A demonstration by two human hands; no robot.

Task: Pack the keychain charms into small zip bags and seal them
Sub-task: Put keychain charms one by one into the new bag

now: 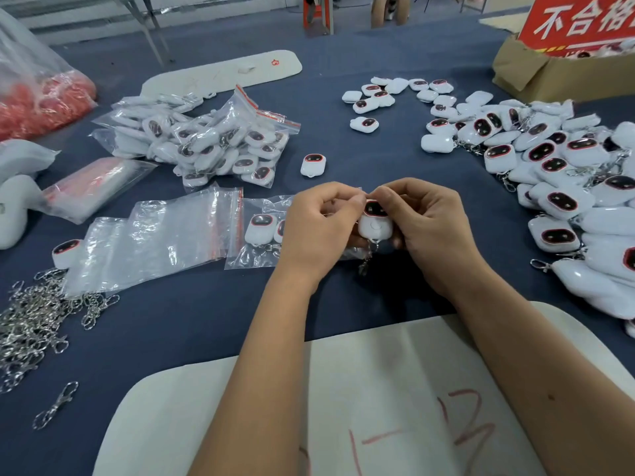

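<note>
Holding one white charm (375, 224) between them, the left hand (318, 228) and the right hand (427, 231) meet just above the blue surface (360, 159), close to the body, probably so the small work is easy to see. The grip of each hand is curled: the right fingers wrap the charm from the side, the left fingertips pinch at its top edge, where a thin clear bag seems to be, but I cannot tell this surely. The metal clasp (367, 257) of the charm hangs free below.

Just left of the hands lies a zip bag (256, 231) with charms already inside, its red strip toward the left. Beside it the empty bags (154, 235) are spread flat, near enough to take one quickly. The loose charms (556, 173) are heaped on the right, within reach of the right hand, and the packed bags (213, 142) are piled farther away on the left, I think to keep finished work apart. Spare clasps (37, 317) lie at the near left.
</note>
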